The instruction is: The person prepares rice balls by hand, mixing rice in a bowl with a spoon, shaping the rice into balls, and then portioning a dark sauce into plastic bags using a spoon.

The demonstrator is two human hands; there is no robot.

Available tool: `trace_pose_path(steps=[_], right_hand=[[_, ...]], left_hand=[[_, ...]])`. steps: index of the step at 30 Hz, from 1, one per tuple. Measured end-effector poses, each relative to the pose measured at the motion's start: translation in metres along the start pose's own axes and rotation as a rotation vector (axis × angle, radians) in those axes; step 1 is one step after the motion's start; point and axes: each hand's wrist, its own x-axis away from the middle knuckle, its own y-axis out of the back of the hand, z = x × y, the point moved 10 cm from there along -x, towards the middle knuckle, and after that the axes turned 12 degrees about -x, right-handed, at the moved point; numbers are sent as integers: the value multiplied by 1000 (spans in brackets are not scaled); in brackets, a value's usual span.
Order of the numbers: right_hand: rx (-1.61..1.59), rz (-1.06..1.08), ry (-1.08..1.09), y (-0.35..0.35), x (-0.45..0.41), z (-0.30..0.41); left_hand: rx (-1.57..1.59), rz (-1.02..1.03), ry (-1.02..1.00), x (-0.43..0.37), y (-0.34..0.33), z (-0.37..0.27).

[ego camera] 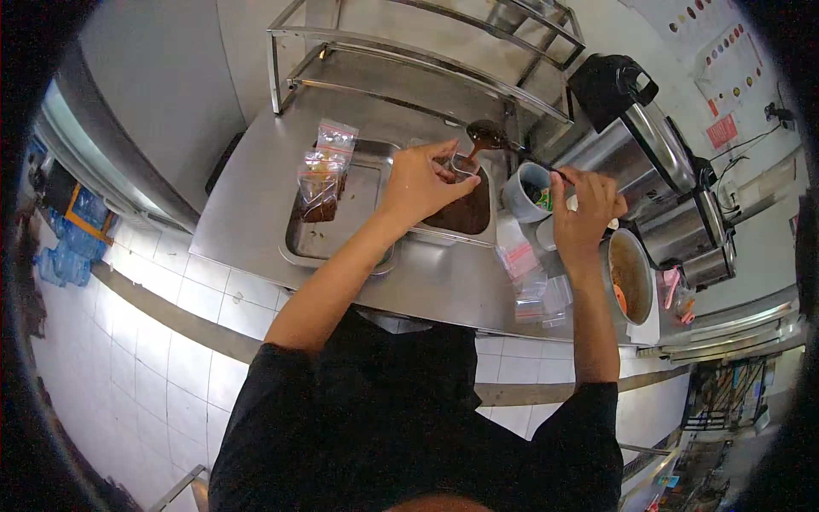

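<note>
My left hand [419, 182] pinches a small clear plastic bag [465, 165] by its mouth, above a rectangular steel pan [491, 221] of dark brown sauce [462, 214]. My right hand [583, 214] grips the black handle of a ladle [485, 136], whose bowl is tilted over the bag. A stream of brown sauce [472, 153] runs from the ladle towards the bag's opening. Left of the pan, filled zip bags [320, 192] lie overlapping on a shallow steel tray [366, 185]. My left forearm hides part of that tray.
Flat zip bags [540, 296] lie near the steel table's [441, 281] front edge. A grey tub [515, 192] with packets and a large pot [614, 256] stand at the right. Behind rise a metal rack [409, 50] and large steel vessels [614, 157] with black lids.
</note>
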Motion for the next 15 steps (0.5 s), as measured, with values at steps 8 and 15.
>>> trace_pose_path(steps=[8,15], right_hand=[[108,-60,58,-3,7,10],[-292,316,38,-55,12,37]], left_hand=[[70,93,86,3,0,6],[240,50,100,20,18,-9]])
